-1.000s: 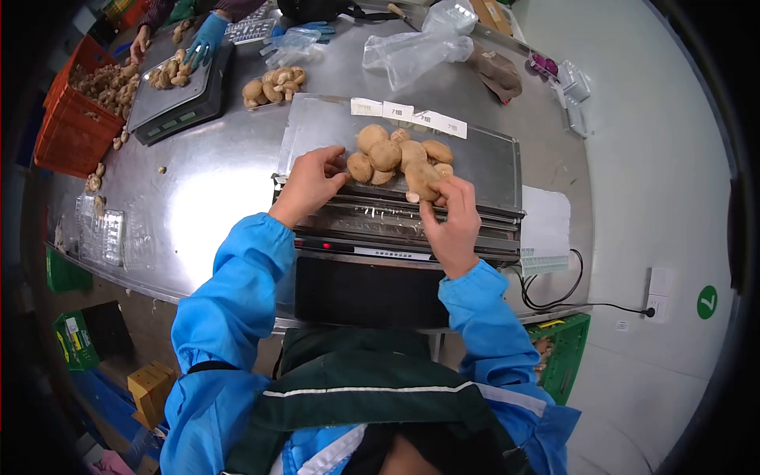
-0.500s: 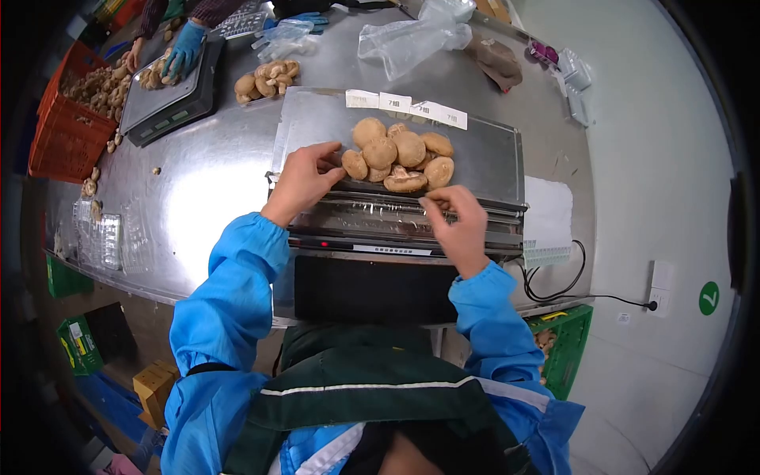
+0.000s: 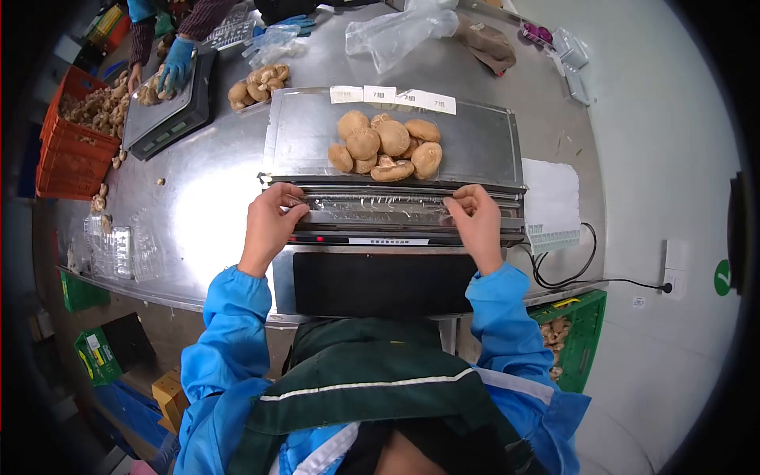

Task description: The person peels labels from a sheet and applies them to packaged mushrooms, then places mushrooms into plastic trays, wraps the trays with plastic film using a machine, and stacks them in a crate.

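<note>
- Pinching the near edge of the cling film (image 3: 372, 207), the left hand (image 3: 269, 222) and right hand (image 3: 475, 222) sit at the two ends of the roll slot, in the middle of the frame.
- Each grip is closed on the film, thumb against fingertips; the film itself still lies flat in the slot.
- A second ago both hands were up at the mushrooms (image 3: 385, 146), the right one setting a piece onto the heap; half a second ago they were dropping back toward the roll.
- The mushrooms now lie untouched in a tight pile on the flat plate of the wrapping machine (image 3: 483, 150), just above the hands. By the look of it, the arranging is over and the work has passed to the film.
- Three paper labels (image 3: 393, 96) line the plate's far edge.
- At the upper left, a co-worker's gloved hand (image 3: 176, 63) rests on more mushrooms on a scale (image 3: 162, 111), on the same steel worktop (image 3: 206, 182).
</note>
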`<state>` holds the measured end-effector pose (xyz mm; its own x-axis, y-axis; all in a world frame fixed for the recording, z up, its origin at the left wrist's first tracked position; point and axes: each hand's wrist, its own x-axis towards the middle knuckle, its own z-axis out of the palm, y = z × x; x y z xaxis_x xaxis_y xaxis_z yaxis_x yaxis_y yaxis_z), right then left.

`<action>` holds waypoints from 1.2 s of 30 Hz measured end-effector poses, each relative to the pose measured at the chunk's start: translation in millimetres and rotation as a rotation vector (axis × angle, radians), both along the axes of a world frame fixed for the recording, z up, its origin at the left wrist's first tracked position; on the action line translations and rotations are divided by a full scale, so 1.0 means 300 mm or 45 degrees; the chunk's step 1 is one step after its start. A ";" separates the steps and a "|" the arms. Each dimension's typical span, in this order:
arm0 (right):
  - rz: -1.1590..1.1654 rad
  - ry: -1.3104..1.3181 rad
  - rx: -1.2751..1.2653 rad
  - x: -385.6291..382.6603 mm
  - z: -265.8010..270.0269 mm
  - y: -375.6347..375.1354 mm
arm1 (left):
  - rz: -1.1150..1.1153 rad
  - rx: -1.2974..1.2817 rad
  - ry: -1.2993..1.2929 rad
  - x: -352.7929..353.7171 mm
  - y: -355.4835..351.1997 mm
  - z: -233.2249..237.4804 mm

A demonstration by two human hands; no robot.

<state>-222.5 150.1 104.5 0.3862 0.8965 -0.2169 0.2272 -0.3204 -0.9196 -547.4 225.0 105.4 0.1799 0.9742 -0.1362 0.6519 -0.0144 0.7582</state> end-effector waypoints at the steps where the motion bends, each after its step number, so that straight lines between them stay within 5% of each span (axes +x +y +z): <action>1: 0.002 0.001 0.015 0.009 0.032 0.001 | 0.071 -0.209 -0.448 0.001 0.006 0.001; 3: -0.120 0.527 0.078 0.055 0.067 -0.041 | 0.219 -0.424 -0.692 -0.028 -0.053 0.108; 5: -0.045 0.629 0.024 0.091 0.077 -0.088 | 0.260 -0.509 -0.745 -0.066 -0.126 0.158; 8: 0.101 1.295 -0.011 0.092 0.147 -0.105 | 0.202 -1.143 -1.222 -0.128 -0.152 0.148; 11: 0.245 1.257 0.311 0.107 0.250 -0.042 | 0.011 -1.207 -1.636 -0.116 -0.092 0.232; 13: 0.432 1.192 0.690 0.102 0.321 0.058 | -0.247 -0.842 -1.657 -0.079 0.021 0.309; 14: 0.524 1.215 0.855 0.113 0.343 0.121 | -0.334 -0.823 -1.963 -0.049 0.105 0.297; 15: 0.271 1.008 0.844 0.078 0.377 0.184 | -0.450 -0.832 -2.270 -0.018 0.188 0.286; 16: 0.026 0.796 0.828 0.048 0.400 0.257 | -0.134 -0.614 -2.064 0.045 0.264 0.319; 17: 0.190 0.511 0.828 0.074 0.359 0.358 | -0.057 -0.305 -1.891 0.144 0.362 0.293; 19: 0.345 0.222 0.824 0.121 0.172 0.498 | -0.099 0.350 -0.812 0.244 0.548 0.083; 20: 0.475 -0.089 0.561 0.140 0.047 0.537 | -0.069 0.285 -0.172 0.265 0.591 -0.022; 21: 0.599 -0.397 0.291 0.131 0.018 0.564 | -0.250 0.434 0.000 0.303 0.548 -0.041; 22: 0.599 -0.397 0.296 0.145 -0.002 0.559 | -0.248 0.563 0.039 0.315 0.511 -0.053; 23: 0.615 -0.210 0.213 0.117 0.034 0.500 | -0.292 0.318 0.067 0.302 0.497 -0.033; 25: 0.631 -0.007 0.088 0.076 0.052 0.392 | -0.093 -0.677 -0.905 0.273 0.408 0.034; 31: 0.584 0.638 -0.206 0.051 0.123 0.231 | -0.104 -1.093 -0.970 0.163 0.213 0.049; 36: 0.782 0.696 -0.387 0.002 0.089 -0.111 | -0.142 -1.415 -0.973 0.026 -0.137 0.045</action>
